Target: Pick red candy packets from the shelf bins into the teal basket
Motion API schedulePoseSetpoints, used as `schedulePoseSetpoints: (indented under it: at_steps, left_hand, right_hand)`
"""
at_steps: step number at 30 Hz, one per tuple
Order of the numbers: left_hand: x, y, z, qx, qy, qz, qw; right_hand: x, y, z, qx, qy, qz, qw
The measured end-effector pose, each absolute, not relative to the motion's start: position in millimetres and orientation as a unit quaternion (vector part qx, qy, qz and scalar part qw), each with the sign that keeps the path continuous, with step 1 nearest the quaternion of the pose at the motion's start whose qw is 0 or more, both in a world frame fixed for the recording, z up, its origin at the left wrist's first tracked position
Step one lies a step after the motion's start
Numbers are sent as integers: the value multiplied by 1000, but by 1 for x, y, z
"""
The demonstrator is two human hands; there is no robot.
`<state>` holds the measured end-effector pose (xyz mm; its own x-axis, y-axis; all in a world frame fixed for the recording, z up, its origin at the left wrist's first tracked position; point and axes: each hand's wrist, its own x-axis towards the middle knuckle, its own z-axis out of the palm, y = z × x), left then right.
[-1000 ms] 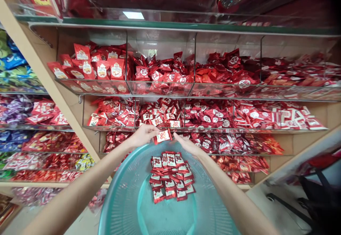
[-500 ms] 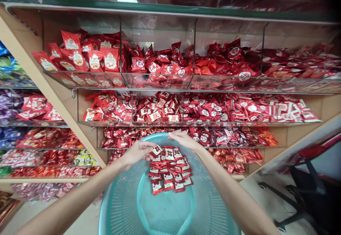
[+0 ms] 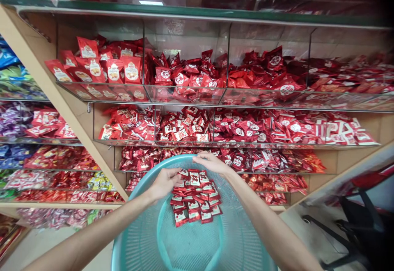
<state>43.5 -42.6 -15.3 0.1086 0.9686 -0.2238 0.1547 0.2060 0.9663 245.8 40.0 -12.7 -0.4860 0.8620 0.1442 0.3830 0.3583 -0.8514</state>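
A turquoise plastic basket [image 3: 129, 230] with mesh sides is in front of me. In its far half lie several rows of small red-and-white snack packets [image 3: 194, 203], overlapping one another. My left hand [image 3: 166, 183] is inside the basket at the pile's far left corner, fingers pinched on a packet [image 3: 184, 173] that they partly cover. My right hand [image 3: 212, 162] is closed over the basket's far rim, its fingertips beside the pile's back edge. The basket's floor shows bare on the near side of the pile.
Shelves with clear dividers [image 3: 228, 53] rise behind the basket, filled with red wrapped packets [image 3: 184, 127]. A slanting wooden panel [image 3: 66, 107] separates them from shelves of purple, blue and yellow packets at left. A black chair [image 3: 360, 222] stands on the floor at right.
My left hand has lowered the packet slightly toward the pile's far left corner. My right hand stays at the rim. The shelves have shifted a little rightward in view.
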Motion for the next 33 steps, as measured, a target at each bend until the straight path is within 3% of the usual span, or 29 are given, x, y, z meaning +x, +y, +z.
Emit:
schedulePoseSetpoints:
  at_steps: [3,9,16,21,29,33]
  left_hand:
    - [46,-41,-26,570,533,342,524]
    - [42,-42,-28,709,526,283,375]
    - [39,-44,-27,724,527,254,365]
    - [36,-33,8,738,522,287,316]
    - [38,27,104,787,575,202,-95]
    - [44,68,118,720,662,103,-181]
  right_hand:
    - [245,42,-15,-402,-764,400,307]
    - [246,43,-14,-401,-757,413,310]
    - [247,43,-12,-411,-756,408,305]
    - [248,45,-15,-403,-759,408,309]
    - [253,51,-18,-394,-758,409,320]
    - [255,49,-19,-403,-758,403,317]
